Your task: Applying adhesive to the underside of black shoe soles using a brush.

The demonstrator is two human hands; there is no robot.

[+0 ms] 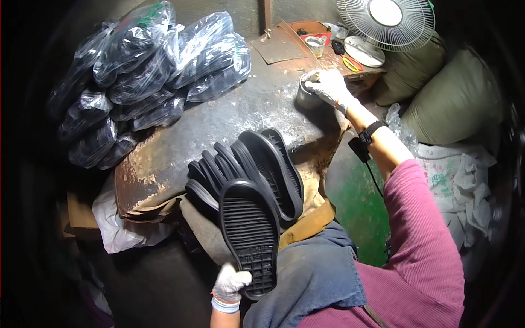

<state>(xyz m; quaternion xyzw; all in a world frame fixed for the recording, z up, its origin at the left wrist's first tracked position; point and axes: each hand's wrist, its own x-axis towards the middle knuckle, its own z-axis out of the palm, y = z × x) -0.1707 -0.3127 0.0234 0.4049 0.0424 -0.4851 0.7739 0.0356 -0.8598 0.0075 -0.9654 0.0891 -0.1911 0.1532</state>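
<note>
In my gloved left hand is a black shoe sole, gripped at its lower end, with its ribbed and gridded side up. Several more black soles stand on edge and lean together just behind it, at the near edge of the worktable. My gloved right hand is at the rim of a metal cup on the table's right end. Its fingers are closed around a short tan stick-like handle whose lower end is hidden in the cup.
Clear plastic bags of dark items are piled at the left of the worn worktable. Far right are a fan, scissors, a second cup and a red box. Stuffed green sacks stand to the right.
</note>
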